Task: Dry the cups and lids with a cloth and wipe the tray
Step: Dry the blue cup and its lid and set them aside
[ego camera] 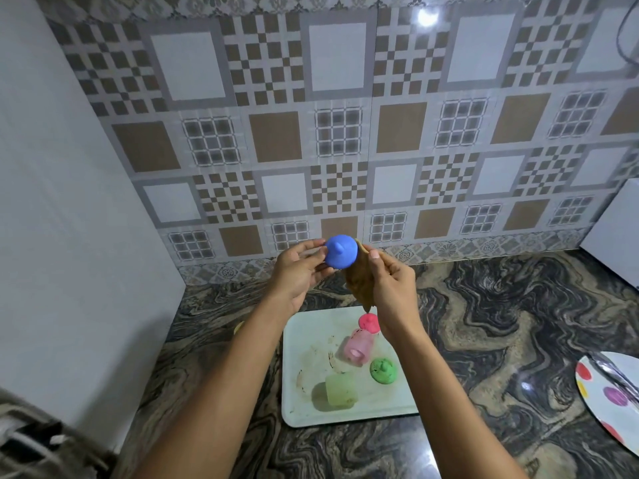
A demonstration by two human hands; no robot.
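Note:
I hold a blue lid [341, 251] up in front of the tiled wall, well above the counter. My left hand [297, 271] pinches its left edge with fingers and thumb. My right hand [390, 285] grips a brown cloth [359, 281] against the lid's right side, and the cloth hangs down below it. Under my hands a white tray [304, 347] lies on the counter. It carries a red lid [368, 322], a pink cup [358, 347] on its side, a green lid [383, 370] and a pale green cup [340, 392] on its side.
The tray sits on a dark marbled counter [501, 323]. A white plate with coloured dots [608, 392] lies at the right edge. A white box-like object [615, 233] stands at the far right by the wall. A pale wall [69, 236] closes the left side.

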